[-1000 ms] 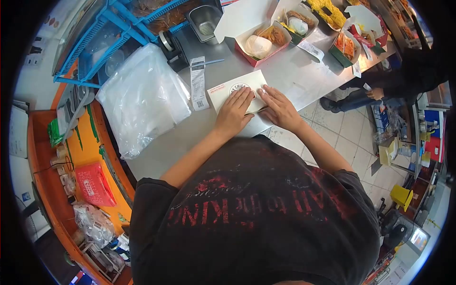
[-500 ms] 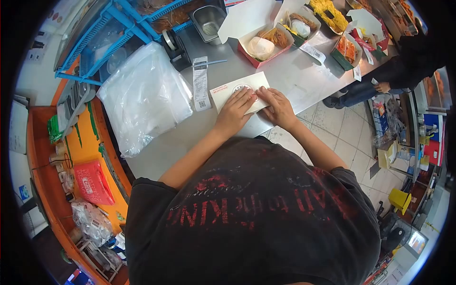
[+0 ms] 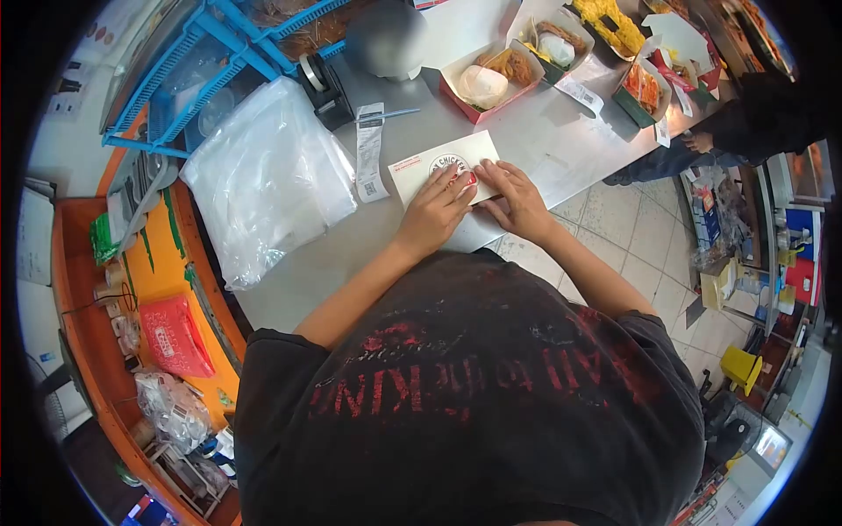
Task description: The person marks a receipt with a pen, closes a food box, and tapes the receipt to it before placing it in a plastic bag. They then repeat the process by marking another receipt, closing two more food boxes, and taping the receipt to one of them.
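Note:
A closed white takeaway box with a round logo and the word "CHICKEN" lies on the steel counter in front of me. My left hand rests on its lid, fingers stretched out and partly over the logo. Across the right end of the lid lies my right hand, fingers extended and thumb out by the near edge. Left of the box is a printed receipt. An open red box holding fried chicken and a wrapped white item stands beyond.
Clear plastic bags are piled on the left beside a tape dispenser and blue racks. More open food boxes stand at the back right. A blurred head shows at the far side; a person in dark clothes stands right.
Both hands stay on the box, the fingers shifting slightly so more of the logo shows. A blurred head now covers the metal container at the back. The person at right has moved slightly.

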`<control>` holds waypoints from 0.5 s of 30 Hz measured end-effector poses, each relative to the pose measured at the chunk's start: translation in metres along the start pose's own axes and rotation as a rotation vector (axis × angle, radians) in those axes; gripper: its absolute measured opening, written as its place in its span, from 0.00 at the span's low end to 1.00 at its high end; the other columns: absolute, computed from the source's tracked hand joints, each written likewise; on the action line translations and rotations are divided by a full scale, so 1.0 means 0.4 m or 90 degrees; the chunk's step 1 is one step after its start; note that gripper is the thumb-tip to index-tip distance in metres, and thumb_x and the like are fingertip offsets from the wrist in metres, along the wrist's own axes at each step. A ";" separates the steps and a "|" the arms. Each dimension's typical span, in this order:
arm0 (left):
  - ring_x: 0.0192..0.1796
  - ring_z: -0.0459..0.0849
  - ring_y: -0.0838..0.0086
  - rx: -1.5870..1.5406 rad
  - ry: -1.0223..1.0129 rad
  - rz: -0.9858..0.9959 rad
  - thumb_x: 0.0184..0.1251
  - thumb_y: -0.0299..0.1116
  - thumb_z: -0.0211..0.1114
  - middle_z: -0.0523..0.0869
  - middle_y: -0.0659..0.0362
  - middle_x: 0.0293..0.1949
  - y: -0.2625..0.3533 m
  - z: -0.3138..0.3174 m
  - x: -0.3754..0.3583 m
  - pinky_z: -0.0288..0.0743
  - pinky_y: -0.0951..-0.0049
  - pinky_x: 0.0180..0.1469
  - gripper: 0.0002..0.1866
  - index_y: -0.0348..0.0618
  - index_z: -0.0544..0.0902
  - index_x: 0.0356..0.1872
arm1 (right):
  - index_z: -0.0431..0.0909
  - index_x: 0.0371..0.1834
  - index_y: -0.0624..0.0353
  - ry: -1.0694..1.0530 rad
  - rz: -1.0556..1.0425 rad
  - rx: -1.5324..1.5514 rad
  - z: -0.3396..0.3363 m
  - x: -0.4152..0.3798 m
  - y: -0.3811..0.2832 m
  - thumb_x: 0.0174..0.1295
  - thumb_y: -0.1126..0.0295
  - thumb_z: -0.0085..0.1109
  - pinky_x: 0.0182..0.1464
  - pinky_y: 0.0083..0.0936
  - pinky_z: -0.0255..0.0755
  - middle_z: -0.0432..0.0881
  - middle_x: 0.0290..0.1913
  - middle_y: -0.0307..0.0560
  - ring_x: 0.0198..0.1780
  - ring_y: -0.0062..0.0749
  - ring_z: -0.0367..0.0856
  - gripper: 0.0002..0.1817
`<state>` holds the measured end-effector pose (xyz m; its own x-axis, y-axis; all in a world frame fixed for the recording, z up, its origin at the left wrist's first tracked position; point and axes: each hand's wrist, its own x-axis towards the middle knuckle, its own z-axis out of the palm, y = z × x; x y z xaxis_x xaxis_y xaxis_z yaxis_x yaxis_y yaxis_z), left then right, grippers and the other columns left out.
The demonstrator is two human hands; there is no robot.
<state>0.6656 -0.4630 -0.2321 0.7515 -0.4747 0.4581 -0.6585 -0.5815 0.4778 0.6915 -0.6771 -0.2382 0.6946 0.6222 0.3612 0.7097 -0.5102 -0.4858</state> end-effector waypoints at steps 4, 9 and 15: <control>0.64 0.70 0.57 0.062 -0.038 0.031 0.57 0.32 0.64 0.77 0.53 0.57 0.006 -0.014 -0.016 0.63 0.56 0.66 0.17 0.39 0.81 0.47 | 0.61 0.66 0.61 -0.003 -0.009 0.005 -0.010 -0.004 -0.017 0.54 0.71 0.61 0.66 0.40 0.61 0.71 0.62 0.54 0.64 0.46 0.68 0.34; 0.64 0.71 0.59 0.061 -0.010 0.050 0.55 0.32 0.66 0.78 0.52 0.55 -0.019 0.008 -0.034 0.62 0.59 0.67 0.16 0.39 0.81 0.45 | 0.73 0.53 0.64 0.146 0.187 0.083 -0.034 -0.005 -0.085 0.56 0.77 0.57 0.58 0.35 0.68 0.73 0.59 0.55 0.57 0.46 0.74 0.19; 0.64 0.70 0.59 -0.146 0.036 -0.075 0.52 0.26 0.65 0.78 0.50 0.54 -0.003 -0.013 -0.037 0.61 0.57 0.68 0.16 0.38 0.81 0.45 | 0.72 0.58 0.59 0.254 0.562 0.546 0.048 -0.046 -0.159 0.62 0.81 0.53 0.32 0.21 0.75 0.80 0.30 0.45 0.27 0.24 0.78 0.20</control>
<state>0.6551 -0.4518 -0.2353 0.8242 -0.3712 0.4278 -0.5636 -0.4627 0.6843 0.6312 -0.6447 -0.2292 0.9790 -0.0219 -0.2025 -0.2029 -0.0211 -0.9790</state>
